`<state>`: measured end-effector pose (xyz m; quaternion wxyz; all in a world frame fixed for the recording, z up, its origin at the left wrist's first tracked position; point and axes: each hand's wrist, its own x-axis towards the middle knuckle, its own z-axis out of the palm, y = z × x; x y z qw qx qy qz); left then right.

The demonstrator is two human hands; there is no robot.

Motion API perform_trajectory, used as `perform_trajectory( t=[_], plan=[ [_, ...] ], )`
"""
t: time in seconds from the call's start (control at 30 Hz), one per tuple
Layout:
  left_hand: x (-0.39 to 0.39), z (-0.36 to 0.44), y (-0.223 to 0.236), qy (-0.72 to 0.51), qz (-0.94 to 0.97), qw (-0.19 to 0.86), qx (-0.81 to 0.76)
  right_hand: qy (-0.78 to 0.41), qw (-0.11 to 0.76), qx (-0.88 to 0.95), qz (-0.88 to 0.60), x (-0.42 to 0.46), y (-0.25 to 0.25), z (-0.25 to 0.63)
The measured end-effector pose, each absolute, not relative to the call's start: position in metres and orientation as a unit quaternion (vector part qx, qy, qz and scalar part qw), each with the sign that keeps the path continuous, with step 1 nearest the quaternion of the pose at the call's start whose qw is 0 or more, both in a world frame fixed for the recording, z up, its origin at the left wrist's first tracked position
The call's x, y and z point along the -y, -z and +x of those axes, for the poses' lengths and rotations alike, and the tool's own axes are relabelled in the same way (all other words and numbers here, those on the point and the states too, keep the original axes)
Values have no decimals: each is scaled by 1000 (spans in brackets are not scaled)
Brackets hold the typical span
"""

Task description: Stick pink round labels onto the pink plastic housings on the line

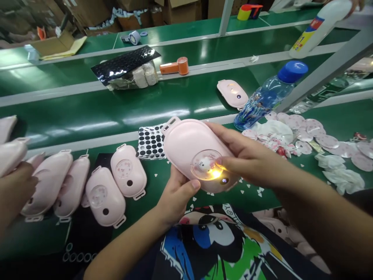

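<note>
Between my two hands is a pink oval plastic device (pixel 186 142) with a slotted loop at its end. Its round clear window shows a small white cartoon figure, a yellow light glows at the window's edge, and a small dark display is lit. My left hand (pixel 176 194) grips the lower edge, thumb on the front. My right hand (pixel 237 151) holds the right side, with its thumb at the window by the light. Behind the device lies a sheet of black round dots (pixel 150 142). Small white triangular bits are scattered on the green table beneath.
Pink shells (pixel 128 171) lie at the left, where another person's hand (pixel 20 184) holds one. Another lit pink device (pixel 232 94) lies on the conveyor. A blue-capped bottle (pixel 265 97) stands at the right, near round stickers (pixel 314 128) and crumpled white paper (pixel 339 173).
</note>
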<state>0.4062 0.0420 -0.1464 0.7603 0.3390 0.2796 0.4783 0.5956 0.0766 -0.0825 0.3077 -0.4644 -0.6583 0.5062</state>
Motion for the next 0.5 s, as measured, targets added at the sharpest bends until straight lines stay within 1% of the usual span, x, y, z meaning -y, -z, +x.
perform_trajectory(
  t=[0.1,0.27,0.43,0.47,0.5],
  plan=[
    [-54,412,133,-497,361,738,-280,-455,247,721,-461,-99,49,603],
    [-66,423,105,-538,346,718,-274,-407,206,791,-407,-125,-2,604],
    [-64,430,93,-558,336,714,-257,-349,141,836,-400,-138,-34,593],
    [-63,430,91,-559,334,716,-253,-328,134,840,-412,-139,-38,590],
    [-62,431,90,-560,333,718,-247,-303,146,837,-432,-139,-42,587]
  ],
)
